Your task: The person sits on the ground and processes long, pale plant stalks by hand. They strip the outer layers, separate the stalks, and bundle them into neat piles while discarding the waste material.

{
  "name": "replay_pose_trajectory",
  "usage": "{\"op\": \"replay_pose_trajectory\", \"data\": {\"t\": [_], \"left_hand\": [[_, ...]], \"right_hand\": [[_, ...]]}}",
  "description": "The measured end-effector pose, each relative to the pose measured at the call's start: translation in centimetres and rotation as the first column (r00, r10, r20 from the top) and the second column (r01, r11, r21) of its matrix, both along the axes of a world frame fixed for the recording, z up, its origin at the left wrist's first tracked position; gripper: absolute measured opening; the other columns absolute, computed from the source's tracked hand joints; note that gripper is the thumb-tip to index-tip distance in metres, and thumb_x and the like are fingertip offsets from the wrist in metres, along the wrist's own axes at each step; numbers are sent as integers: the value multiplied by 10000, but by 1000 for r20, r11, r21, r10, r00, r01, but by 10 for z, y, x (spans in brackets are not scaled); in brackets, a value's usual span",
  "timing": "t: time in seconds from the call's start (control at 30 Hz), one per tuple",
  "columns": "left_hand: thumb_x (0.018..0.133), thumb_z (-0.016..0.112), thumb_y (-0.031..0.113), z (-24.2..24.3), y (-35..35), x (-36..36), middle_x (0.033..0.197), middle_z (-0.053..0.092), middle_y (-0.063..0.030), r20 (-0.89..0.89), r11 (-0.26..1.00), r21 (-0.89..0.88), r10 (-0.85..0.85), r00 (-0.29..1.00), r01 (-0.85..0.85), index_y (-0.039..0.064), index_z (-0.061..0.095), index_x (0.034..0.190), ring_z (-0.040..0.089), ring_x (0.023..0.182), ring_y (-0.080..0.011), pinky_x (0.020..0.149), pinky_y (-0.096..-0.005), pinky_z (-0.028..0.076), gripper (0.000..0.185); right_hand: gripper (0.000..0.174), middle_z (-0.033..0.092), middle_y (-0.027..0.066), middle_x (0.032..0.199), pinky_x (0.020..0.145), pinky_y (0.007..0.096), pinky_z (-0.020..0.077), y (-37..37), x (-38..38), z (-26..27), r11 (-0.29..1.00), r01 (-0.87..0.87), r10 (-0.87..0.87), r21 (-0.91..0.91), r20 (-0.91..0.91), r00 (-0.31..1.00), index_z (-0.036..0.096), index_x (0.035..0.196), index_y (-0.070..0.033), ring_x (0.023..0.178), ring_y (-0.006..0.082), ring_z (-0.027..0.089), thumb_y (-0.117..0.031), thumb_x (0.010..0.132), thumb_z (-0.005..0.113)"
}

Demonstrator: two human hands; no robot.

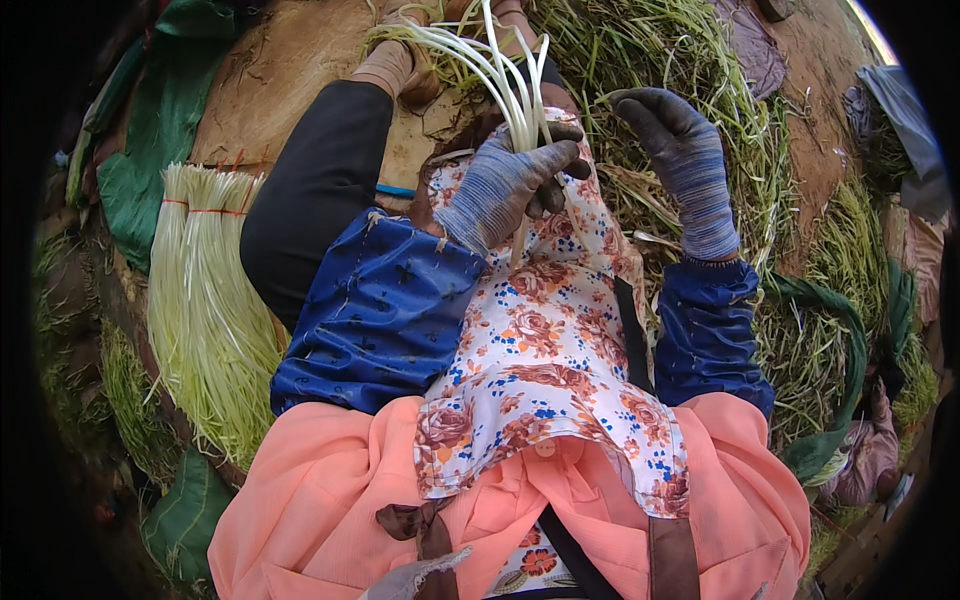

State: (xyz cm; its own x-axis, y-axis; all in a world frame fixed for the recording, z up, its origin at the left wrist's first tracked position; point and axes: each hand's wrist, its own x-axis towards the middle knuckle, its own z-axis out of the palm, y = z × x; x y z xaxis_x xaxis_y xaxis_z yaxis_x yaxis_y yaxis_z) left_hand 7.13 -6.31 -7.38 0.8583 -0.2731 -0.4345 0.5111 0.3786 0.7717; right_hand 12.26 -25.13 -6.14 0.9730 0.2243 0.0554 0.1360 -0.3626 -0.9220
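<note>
My left hand [499, 184], in a blue striped knit glove with dark, soiled fingers, grips a small bunch of pale blanched stalks [517, 112], likely chives. Their white ends fan out above the fist and bend over to the left. Thin pale strands hang below it over my floral apron [532, 322]. My right hand [679, 165], gloved alike, is raised apart from the bunch on the right. Its fingers bend left, over a heap of green stalks and leaves [675, 45]. A yellowish strand shows at its fingertips; whether they pinch it is unclear.
Left of my bent leg lie several bundles of pale stalks [214, 300], tied with red bands [217, 211]. Green sacking [161, 142] lies beyond them. A brown board [300, 75] is under my feet. Another green cloth strip [844, 375] curves through the litter on the right.
</note>
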Motion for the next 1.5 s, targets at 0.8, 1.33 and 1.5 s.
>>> {"op": "replay_pose_trajectory", "data": {"t": [0.8, 1.33, 1.5], "left_hand": [[880, 495, 241, 127, 30, 99, 706, 585, -70, 494, 882, -193, 466, 734, -429, 12, 536, 973, 425, 477, -71, 350, -140, 271, 251], [884, 485, 176, 13, -1, 45, 752, 581, -43, -79, 853, -439, 276, 958, -282, 48, 483, 1117, 547, 593, -121, 400, -171, 413, 265], [851, 543, 215, 4, -10, 26, 699, 589, -60, 4, 937, -264, 238, 971, -228, 40, 468, 1132, 584, 678, -179, 696, -304, 506, 340]], "right_hand": [[263, 607, 124, 933, 770, 356, 456, -127, -10, -49, 714, 288, -447, -638, -100, 889, 597, 1020, -114, 875, 265, 583, -297, 841, 535], [303, 626, 103, 925, 645, 274, 514, -194, -4, 49, 533, 710, -839, 461, 177, 515, 551, 1082, -41, 769, 162, 615, -243, 856, 545], [325, 600, 37, 823, 422, 187, 364, -142, -20, -26, 712, 631, -522, 308, -368, 769, 496, 1136, -91, 563, 79, 511, -265, 864, 533]]}}
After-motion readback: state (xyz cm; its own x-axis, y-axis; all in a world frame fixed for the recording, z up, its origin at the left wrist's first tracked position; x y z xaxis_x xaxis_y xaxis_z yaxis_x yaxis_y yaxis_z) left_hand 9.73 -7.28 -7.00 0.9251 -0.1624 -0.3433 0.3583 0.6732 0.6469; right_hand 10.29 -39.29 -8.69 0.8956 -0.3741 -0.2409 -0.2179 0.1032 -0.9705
